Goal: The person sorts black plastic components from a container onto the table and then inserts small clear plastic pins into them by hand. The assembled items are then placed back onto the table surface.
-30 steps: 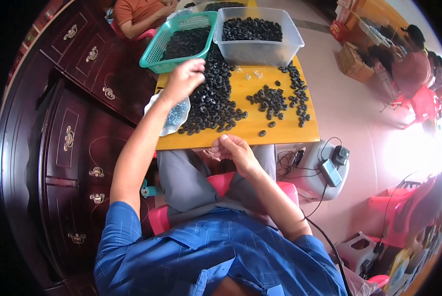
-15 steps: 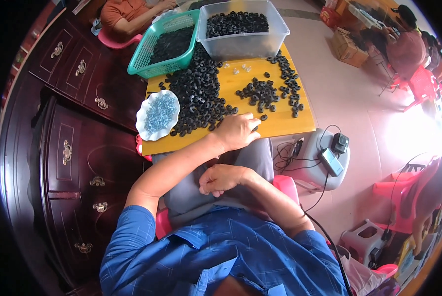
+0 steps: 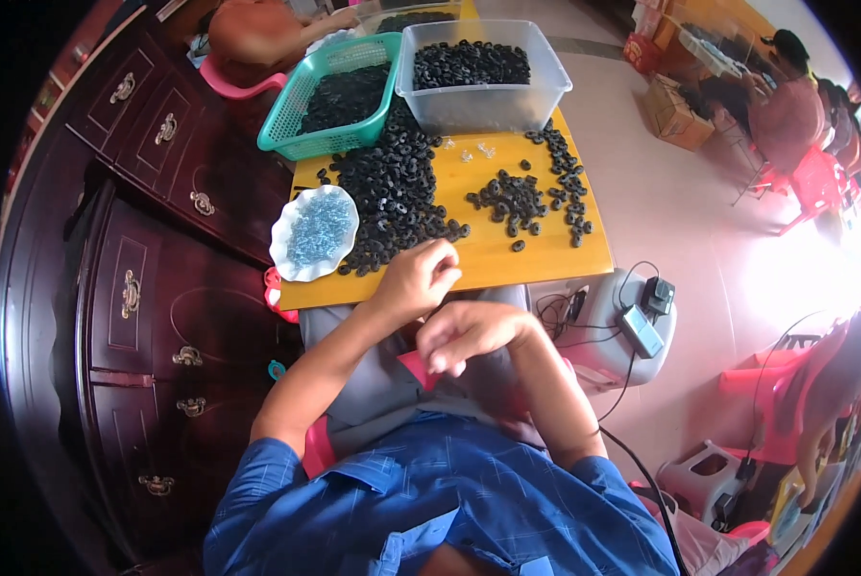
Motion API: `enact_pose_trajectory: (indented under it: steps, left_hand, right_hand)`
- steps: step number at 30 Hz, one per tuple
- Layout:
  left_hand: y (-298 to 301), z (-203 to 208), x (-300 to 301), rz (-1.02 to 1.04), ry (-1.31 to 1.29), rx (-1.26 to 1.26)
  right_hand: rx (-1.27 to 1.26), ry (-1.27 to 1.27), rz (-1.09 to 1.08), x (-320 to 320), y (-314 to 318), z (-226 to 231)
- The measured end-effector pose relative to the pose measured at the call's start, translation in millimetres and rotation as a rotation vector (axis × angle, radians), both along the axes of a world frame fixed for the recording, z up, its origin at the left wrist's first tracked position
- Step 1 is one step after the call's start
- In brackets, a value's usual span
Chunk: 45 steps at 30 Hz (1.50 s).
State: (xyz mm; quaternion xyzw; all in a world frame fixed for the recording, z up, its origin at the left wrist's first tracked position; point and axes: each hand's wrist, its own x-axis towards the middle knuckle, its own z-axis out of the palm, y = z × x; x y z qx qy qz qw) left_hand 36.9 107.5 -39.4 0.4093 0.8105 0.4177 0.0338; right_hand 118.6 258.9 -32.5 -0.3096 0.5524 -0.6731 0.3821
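My left hand [image 3: 417,280] is over the near edge of the yellow table, its fingers curled together; whatever is between them is hidden. Just below and to its right, my right hand [image 3: 476,329] hangs above my lap with bent fingers pointing left, and I cannot make out what they hold. Beyond my left hand lies a big heap of small black ring-like parts [image 3: 392,192]. A smaller group of the same parts [image 3: 510,200] is spread to the right, with one loose black part [image 3: 518,246] nearer the edge. A scalloped white dish [image 3: 281,252] of small clear bluish pieces [image 3: 320,230] stands at the left.
A green basket [image 3: 301,146] and a clear plastic bin [image 3: 483,113], both with black parts, stand at the table's far side. Dark wooden drawers [image 3: 128,230] are close on the left. A grey stool [image 3: 603,350] with cables and a small device [image 3: 642,331] is at the right.
My left hand has drawn back leftward from the table's front edge beside the loose part. My right hand has risen from my lap toward it. The view has shifted slightly.
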Motion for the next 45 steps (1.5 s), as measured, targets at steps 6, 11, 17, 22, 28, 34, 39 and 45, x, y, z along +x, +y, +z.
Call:
enact_pose_trajectory:
  steps: [6, 11, 17, 22, 28, 34, 39, 45]
  left_hand:
    - [-67.8, -32.8, 23.3, 0.063, -0.399, 0.225]
    - [-85.9, -67.1, 36.1, 0.127, -0.585, 0.385]
    - [-88.0, -55.3, 32.0, 0.145, -0.598, 0.39]
    - [-96.0, -48.6, 30.4, 0.151, -0.634, 0.37]
    - [-96.7, -33.7, 31.9, 0.133, -0.618, 0.295]
    - [-94.2, -31.4, 31.8, 0.196, -0.576, 0.356]
    - [-98.2, -33.8, 31.3, 0.174, -0.559, 0.3]
    - [-102.1, -33.2, 33.7, 0.18, -0.582, 0.252]
  right_hand:
    - [0.087, 0.124, -0.807, -57.0, 62.2, 27.3]
    - [0.909, 0.587, -1.452, -137.1, 124.5, -7.0]
    - [1.413, 0.626, -1.348, -182.7, 149.6, -24.5]
    - [1.583, 0.622, -1.233, -207.4, 151.0, -28.1]
    - [1.652, 0.643, -1.178, -211.8, 152.0, -26.9]
    - [1.543, 0.71, -1.272, -206.5, 158.7, -31.7]
    - [1.515, 0.77, -1.296, -205.5, 160.3, -37.0]
    - [1.637, 0.766, -1.142, -213.7, 156.4, -38.7]
